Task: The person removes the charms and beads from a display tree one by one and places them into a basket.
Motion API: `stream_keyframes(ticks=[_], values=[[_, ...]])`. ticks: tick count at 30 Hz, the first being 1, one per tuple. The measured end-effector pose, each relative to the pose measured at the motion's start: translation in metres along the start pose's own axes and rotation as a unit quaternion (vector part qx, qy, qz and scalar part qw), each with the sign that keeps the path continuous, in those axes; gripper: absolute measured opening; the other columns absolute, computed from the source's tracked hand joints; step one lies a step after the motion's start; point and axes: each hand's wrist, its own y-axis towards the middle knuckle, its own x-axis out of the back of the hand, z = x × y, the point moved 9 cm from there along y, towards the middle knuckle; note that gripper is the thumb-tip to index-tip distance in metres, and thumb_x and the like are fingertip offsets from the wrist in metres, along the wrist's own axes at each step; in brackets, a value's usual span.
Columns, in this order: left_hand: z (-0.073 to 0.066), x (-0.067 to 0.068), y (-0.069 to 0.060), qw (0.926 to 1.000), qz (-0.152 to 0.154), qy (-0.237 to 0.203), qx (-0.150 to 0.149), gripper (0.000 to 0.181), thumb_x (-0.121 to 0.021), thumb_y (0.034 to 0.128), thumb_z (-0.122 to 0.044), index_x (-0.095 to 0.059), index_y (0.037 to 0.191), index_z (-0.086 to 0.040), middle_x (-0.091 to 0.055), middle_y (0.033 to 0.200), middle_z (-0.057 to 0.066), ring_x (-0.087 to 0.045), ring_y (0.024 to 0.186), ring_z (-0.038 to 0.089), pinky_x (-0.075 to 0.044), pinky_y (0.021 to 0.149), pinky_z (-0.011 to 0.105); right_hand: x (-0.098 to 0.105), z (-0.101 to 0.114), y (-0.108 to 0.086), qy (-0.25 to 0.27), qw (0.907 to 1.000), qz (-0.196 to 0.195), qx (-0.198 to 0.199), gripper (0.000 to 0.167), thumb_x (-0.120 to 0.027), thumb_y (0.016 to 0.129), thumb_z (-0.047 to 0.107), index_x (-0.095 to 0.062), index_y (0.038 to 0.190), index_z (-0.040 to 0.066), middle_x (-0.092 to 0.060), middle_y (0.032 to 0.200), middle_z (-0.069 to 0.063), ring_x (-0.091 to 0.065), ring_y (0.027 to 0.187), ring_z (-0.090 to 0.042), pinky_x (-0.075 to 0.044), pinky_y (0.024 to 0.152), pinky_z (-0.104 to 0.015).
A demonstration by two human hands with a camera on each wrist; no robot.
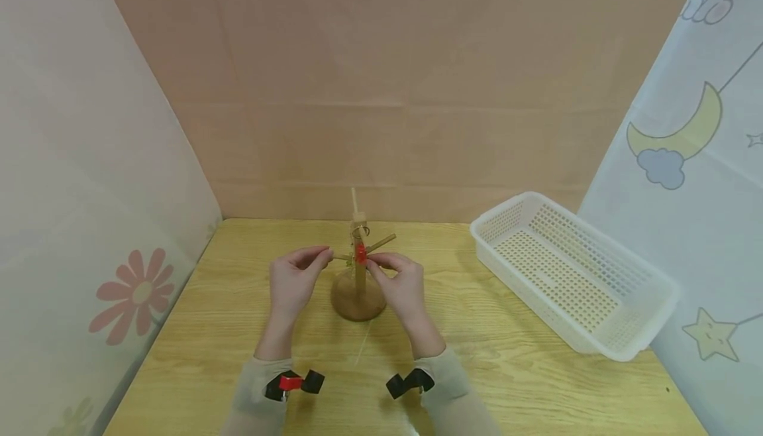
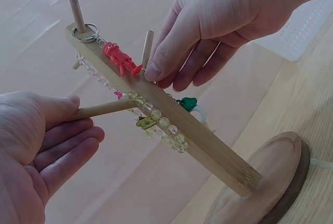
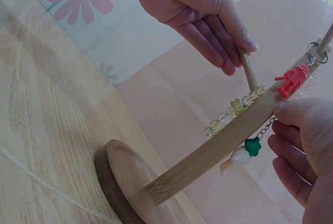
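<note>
A wooden stand [image 1: 360, 280] with a round base [image 2: 281, 182] carries several pegs. My left hand [image 1: 295, 283] pinches the tip of its left wooden peg [image 2: 104, 109], where a yellow-clear beaded bracelet [image 2: 164, 122] hangs. My right hand [image 1: 402, 283] pinches the top of a keychain at the right peg [image 2: 148, 47]; its chain [image 3: 268, 126] runs down to a green and white charm [image 3: 252, 147]. My fingertips hide its ring. A red figure keychain [image 3: 292, 81] hangs by its ring from the top front peg, just above my right thumb.
A white perforated plastic basket [image 1: 572, 277] stands on the wood-grain table [image 1: 226, 330] to the right. A pinkish-beige sheet [image 1: 381, 91] hangs behind, with patterned sheets on both sides. A thin pale strand [image 1: 362, 346] lies before the stand.
</note>
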Motion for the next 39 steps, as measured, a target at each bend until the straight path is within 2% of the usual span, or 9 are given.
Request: stream_keyframes(ticks=[2, 11, 21, 27, 34, 39], values=[[-0.001, 0.0, 0.0, 1.0, -0.001, 0.004, 0.0, 0.015, -0.084, 0.096, -0.014, -0.084, 0.102, -0.001, -0.081, 0.094, 0.015, -0.079, 0.086, 0.032, -0.063, 0.074, 0.025, 0.0, 0.0, 0.0, -0.002, 1.0, -0.001, 0.002, 0.004, -0.084, 0.092, 0.004, -0.085, 0.096, 0.005, -0.082, 0.095, -0.005, -0.079, 0.087, -0.023, -0.065, 0.079, -0.042], [-0.001, 0.001, 0.0, 1.0, 0.0, 0.009, -0.005, 0.015, -0.084, 0.0961, -0.015, -0.085, 0.102, -0.001, -0.081, 0.094, 0.014, -0.078, 0.084, 0.031, -0.062, 0.073, 0.024, -0.001, -0.002, -0.001, -0.012, 0.9999, 0.004, -0.002, 0.004, -0.084, 0.094, 0.007, -0.085, 0.096, 0.005, -0.082, 0.096, -0.004, -0.079, 0.088, -0.023, -0.065, 0.081, -0.043], [0.001, 0.001, 0.0, 1.0, 0.001, 0.004, 0.0, 0.016, -0.084, 0.0963, -0.015, -0.084, 0.103, 0.0, -0.081, 0.095, 0.016, -0.077, 0.081, 0.011, -0.062, 0.074, 0.023, 0.003, -0.003, 0.0, -0.006, 1.0, -0.006, -0.004, 0.006, -0.084, 0.093, 0.005, -0.086, 0.097, 0.009, -0.082, 0.096, -0.002, -0.078, 0.088, -0.021, -0.065, 0.081, -0.041], [0.001, 0.0, 0.001, 1.0, 0.002, 0.002, 0.001, 0.013, -0.085, 0.0957, -0.014, -0.085, 0.102, -0.002, -0.081, 0.094, 0.016, -0.077, 0.081, 0.01, -0.062, 0.073, 0.024, 0.005, -0.002, 0.0, 0.005, 0.9999, -0.009, -0.01, 0.006, -0.084, 0.093, 0.005, -0.086, 0.096, 0.009, -0.082, 0.096, -0.002, -0.078, 0.088, -0.021, -0.065, 0.081, -0.044], [0.001, 0.0, 0.0, 0.9999, 0.006, 0.009, 0.005, 0.019, -0.084, 0.0965, -0.015, -0.084, 0.105, 0.002, -0.081, 0.095, 0.015, -0.077, 0.082, 0.01, -0.062, 0.074, 0.024, 0.008, 0.001, 0.001, 0.011, 0.9998, -0.014, -0.007, 0.003, -0.084, 0.095, 0.009, -0.086, 0.096, 0.007, -0.082, 0.096, -0.001, -0.079, 0.089, -0.022, -0.065, 0.081, -0.048], [0.001, 0.001, 0.0, 0.9998, 0.004, 0.013, 0.012, 0.017, -0.084, 0.0964, -0.018, -0.085, 0.104, -0.003, -0.081, 0.095, 0.014, -0.077, 0.082, 0.01, -0.062, 0.075, 0.024, 0.01, 0.003, 0.002, 0.013, 0.9998, -0.013, -0.008, 0.005, -0.084, 0.095, 0.012, -0.086, 0.097, 0.008, -0.082, 0.097, 0.0, -0.079, 0.089, -0.022, -0.065, 0.082, -0.049]])
